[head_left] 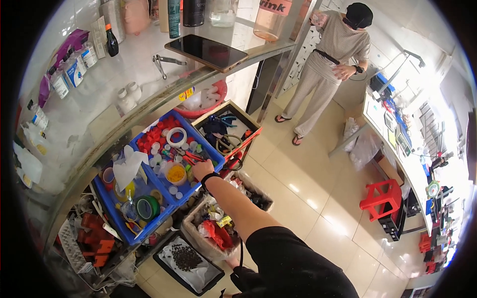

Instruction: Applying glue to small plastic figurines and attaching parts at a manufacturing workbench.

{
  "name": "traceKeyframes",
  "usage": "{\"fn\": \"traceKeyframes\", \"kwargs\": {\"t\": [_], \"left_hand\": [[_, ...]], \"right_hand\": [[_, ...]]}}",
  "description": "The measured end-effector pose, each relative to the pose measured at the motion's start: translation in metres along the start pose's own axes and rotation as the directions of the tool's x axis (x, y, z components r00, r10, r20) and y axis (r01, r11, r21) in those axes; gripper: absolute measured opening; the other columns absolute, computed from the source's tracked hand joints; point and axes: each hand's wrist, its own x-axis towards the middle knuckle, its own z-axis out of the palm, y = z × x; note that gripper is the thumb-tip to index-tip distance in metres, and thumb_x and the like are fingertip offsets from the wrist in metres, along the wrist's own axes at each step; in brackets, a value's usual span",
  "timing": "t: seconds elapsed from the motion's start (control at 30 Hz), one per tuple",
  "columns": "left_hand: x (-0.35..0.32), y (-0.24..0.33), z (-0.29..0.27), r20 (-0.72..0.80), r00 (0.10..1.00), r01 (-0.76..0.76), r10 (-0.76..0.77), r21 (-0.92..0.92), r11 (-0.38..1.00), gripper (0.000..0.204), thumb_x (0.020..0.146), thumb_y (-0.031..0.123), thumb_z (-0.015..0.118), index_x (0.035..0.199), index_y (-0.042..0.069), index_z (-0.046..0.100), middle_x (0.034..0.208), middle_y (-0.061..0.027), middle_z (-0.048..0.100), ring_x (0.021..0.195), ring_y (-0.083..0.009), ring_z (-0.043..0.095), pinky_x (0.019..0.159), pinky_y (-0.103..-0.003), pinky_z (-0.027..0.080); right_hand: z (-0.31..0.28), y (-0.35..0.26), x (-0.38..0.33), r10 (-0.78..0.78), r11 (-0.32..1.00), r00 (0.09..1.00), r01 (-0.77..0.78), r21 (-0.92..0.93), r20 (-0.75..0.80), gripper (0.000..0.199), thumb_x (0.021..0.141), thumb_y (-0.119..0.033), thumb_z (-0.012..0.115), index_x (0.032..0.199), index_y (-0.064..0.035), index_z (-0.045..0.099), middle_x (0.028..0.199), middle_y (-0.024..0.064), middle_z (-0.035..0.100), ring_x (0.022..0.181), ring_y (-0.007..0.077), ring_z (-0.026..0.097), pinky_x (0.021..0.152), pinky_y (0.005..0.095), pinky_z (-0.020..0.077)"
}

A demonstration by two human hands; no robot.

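Black sleeve cloth (293,263) is seen nearest the camera, and from it one bare forearm is stretched out toward a blue tray (218,166) under the glass tabletop (124,64). Which hand (201,170) this is cannot be told for sure; it appears to be the right one, with a dark band at the wrist. The grip of this hand is curled over the small things at the near edge of the tray, but whether something is grasped cannot be told, because the fingers are partly hidden. The other hand is not seen clearly.

Inside the blue tray, red caps (158,133), a white tape ring (176,136), a small cup with yellow pieces (176,174) and red-handled pliers (191,157) are kept, the pliers just beside the hand. A second blue tray (107,211) at the left holds a green tape roll (145,207) and crumpled white paper (126,166). A box with cables and tools (229,131) stands right of the first tray.

On the tabletop a dark tablet (206,52) and several bottles are placed. Farther away, a person in striped clothes (328,64) stands on the tiled floor (308,188), and a red stool (380,198) is seen near a long bench.
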Motion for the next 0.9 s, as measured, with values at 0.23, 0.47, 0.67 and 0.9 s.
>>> {"fn": "traceKeyframes", "kwargs": {"t": [0.23,0.47,0.67,0.9], "left_hand": [[0.005,-0.002,0.002,0.001,1.0,0.003,-0.003,-0.002,1.0,0.016,0.094,0.015,0.059,0.104,0.004,0.054,0.097,-0.011,0.057,0.088,-0.0226,0.053,0.086,-0.036,0.041],[0.009,-0.002,0.001,0.019,1.0,0.016,-0.015,-0.05,0.999,0.017,0.093,0.014,0.061,0.104,0.002,0.056,0.094,-0.0112,0.06,0.088,-0.0218,0.055,0.085,-0.034,0.043],[0.005,0.003,-0.01,-0.042,0.998,-0.037,0.036,-0.02,0.999,0.018,0.092,0.011,0.061,0.105,0.0,0.058,0.094,-0.0129,0.062,0.086,-0.0234,0.058,0.083,-0.036,0.046],[0.004,0.0,-0.022,-0.065,0.994,-0.09,0.084,-0.085,0.992,0.018,0.092,0.007,0.06,0.108,-0.001,0.058,0.097,-0.0135,0.061,0.09,-0.0245,0.058,0.084,-0.037,0.046]], "right_hand": [[-0.01,0.016,-0.007,0.044,0.996,0.998,-0.048,0.08,0.047,0.03,0.084,-0.033,0.053,0.098,-0.0158,0.072,0.102,0.0052,0.068,0.096,0.0221,0.064,0.088,0.0426,0.0348],[-0.018,0.006,0.003,0.053,0.998,0.972,-0.045,-0.039,0.229,0.03,0.089,-0.029,0.052,0.111,-0.0158,0.068,0.116,0.0045,0.066,0.111,0.0239,0.059,0.096,0.0485,0.0317],[-0.02,-0.009,0.012,0.034,0.987,0.924,0.03,-0.161,0.381,0.035,0.09,-0.028,0.057,0.122,-0.0156,0.063,0.128,0.0032,0.06,0.122,0.0209,0.053,0.1,0.0484,0.0318],[-0.032,-0.005,0.01,0.05,0.999,0.932,-0.052,-0.002,0.358,0.032,0.086,-0.028,0.061,0.113,-0.0114,0.067,0.117,0.0064,0.065,0.109,0.0224,0.062,0.082,0.0447,0.0489]]}}
